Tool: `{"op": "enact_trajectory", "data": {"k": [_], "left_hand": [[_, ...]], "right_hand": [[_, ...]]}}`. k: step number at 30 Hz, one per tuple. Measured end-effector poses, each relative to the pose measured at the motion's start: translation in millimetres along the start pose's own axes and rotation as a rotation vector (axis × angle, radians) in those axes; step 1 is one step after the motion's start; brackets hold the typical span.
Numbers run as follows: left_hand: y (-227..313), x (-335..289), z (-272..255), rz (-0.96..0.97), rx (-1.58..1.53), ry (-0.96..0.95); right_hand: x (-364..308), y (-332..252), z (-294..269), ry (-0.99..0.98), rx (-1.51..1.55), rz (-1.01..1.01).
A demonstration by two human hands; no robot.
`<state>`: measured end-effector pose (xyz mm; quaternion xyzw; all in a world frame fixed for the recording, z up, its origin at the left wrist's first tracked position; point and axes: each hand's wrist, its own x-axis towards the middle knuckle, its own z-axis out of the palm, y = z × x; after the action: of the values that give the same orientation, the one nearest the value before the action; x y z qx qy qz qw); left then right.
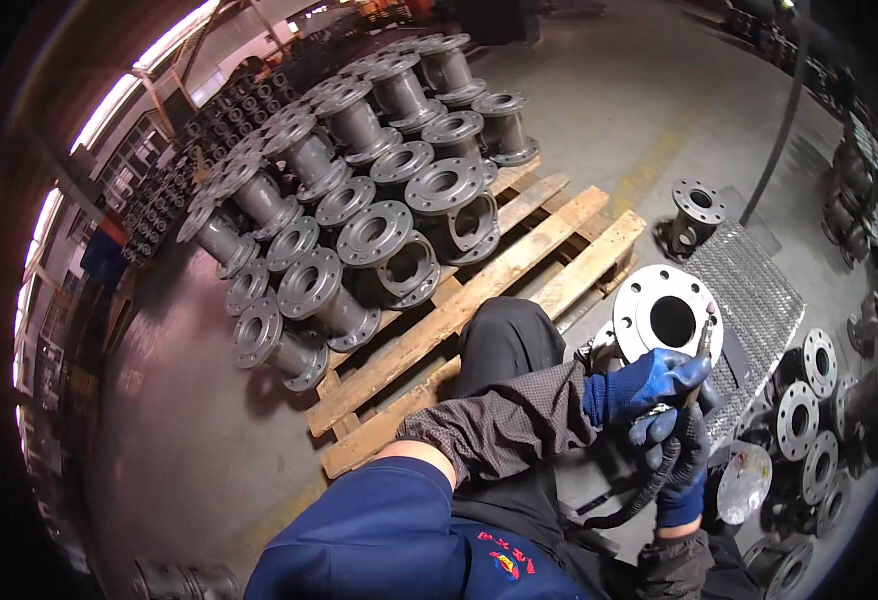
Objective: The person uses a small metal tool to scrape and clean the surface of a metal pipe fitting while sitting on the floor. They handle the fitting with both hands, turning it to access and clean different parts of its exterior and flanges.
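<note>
My left hand (659,385), in a blue glove, closes around the front part of a slim pencil-like grinder (704,343). Lower down, my right hand (691,460) wraps its rear, where a dark ribbed hose (649,490) runs off toward my lap. A small pinkish tip on the grinder lies over the right side of a pale machined flange (643,298), by a bolt hole; whether it touches the metal, I cannot tell. The flange faces up, with a large round bore and a ring of holes. Much of the body under it is hidden.
Grey flanged castings (374,232) crowd a wooden pallet (519,270) at the left. A textured metal plate (759,290) lies to the right of the flange, with another flanged pipe (697,205) behind. More flanged parts (799,420) stand at the right. A dark pole (784,125) rises beyond the plate.
</note>
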<state>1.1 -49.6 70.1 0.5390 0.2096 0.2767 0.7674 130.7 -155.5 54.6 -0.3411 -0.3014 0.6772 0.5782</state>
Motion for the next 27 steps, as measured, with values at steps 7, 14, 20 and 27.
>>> {"op": "enact_trajectory", "data": {"k": [7, 14, 20, 27], "left_hand": [[36.6, 37.8, -83.1, 0.05, 1.248, 0.657], [-39.6, 66.0, -124.3, -0.08, 0.164, 0.412], [-37.2, 66.0, -101.3, -0.083, 0.08, 0.561], [-6.4, 24.2, -74.6, -0.066, 0.44, 0.528]], "right_hand": [[4.0, -74.7, -96.5, 0.434, -0.612, -0.008], [70.3, -43.0, -128.4, 0.469, -0.573, -0.13], [101.6, -12.6, -148.8, 0.286, -1.274, -0.793], [57.1, 1.4, -102.2, 0.437, -0.566, -0.197]]}}
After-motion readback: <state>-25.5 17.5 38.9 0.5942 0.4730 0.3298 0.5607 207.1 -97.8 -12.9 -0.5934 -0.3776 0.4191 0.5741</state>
